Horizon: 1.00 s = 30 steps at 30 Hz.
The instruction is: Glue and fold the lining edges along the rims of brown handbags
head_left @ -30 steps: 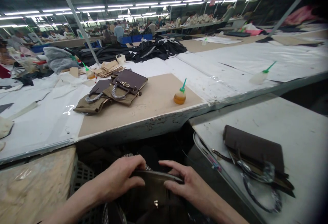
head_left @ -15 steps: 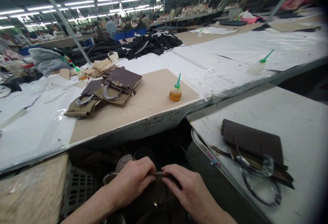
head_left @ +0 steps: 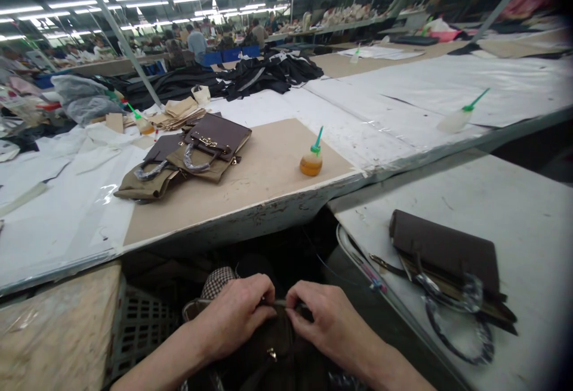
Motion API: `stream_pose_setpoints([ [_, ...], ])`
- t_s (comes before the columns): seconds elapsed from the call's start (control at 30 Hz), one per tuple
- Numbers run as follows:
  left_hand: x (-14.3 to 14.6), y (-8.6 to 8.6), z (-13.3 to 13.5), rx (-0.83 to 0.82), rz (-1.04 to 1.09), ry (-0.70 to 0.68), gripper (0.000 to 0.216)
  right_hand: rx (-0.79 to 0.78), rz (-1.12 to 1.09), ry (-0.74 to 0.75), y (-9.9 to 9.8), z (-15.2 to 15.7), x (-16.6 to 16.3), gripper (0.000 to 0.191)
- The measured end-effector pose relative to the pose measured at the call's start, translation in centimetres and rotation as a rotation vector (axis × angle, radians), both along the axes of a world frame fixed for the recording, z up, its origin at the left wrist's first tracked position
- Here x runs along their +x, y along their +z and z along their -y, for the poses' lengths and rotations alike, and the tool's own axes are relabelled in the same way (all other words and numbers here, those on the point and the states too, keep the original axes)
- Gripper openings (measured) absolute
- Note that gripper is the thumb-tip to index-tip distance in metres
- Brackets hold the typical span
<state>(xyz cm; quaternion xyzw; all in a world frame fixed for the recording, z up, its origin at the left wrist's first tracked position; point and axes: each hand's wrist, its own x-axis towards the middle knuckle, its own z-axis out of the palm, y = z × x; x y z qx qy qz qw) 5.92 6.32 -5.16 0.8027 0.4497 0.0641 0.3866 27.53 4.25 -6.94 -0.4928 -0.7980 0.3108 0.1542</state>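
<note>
Low in front of me, below the table edge, both hands grip the top rim of a dark brown handbag (head_left: 273,352). My left hand (head_left: 235,316) curls its fingers over the rim on the left. My right hand (head_left: 324,322) pinches the same rim on the right, fingertips almost touching the left hand's. A small metal clasp shows on the bag's front. The bag's lower part is hidden by my arms.
On the tan board (head_left: 268,170) lie stacked brown and olive handbags (head_left: 188,155) and an amber glue bottle (head_left: 311,161) with a green nozzle. A brown bag with wrapped handles (head_left: 447,259) lies on the right table. A grey crate (head_left: 138,322) sits lower left. People work far behind.
My two hands have drawn together along the bag's rim, from spread apart to nearly touching, fingers curling tighter. The view shifted slightly.
</note>
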Motion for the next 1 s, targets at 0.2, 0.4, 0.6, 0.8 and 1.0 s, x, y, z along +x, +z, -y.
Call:
stream_pose_setpoints([
  [0.2,-0.4,-0.3,0.3,0.066,0.007,-0.032,0.010,0.131,-0.066,0.180,-1.2,0.1,0.7,0.013],
  [0.4,-0.2,-0.2,0.4,0.171,-0.068,-0.147,0.010,0.218,-0.120,0.270,-1.3,0.0,0.9,0.019],
  [0.6,-0.1,-0.2,0.7,0.238,-0.115,-0.199,0.007,0.271,-0.175,0.266,-1.5,0.2,1.2,0.018],
  [0.8,0.1,0.0,0.9,0.292,-0.187,-0.237,0.004,0.201,-0.266,0.164,-1.7,0.8,0.9,0.016],
  [1.0,0.0,-0.4,1.1,0.230,-0.093,-0.175,0.006,0.099,-0.408,-0.079,-3.0,1.9,-0.3,0.012],
])
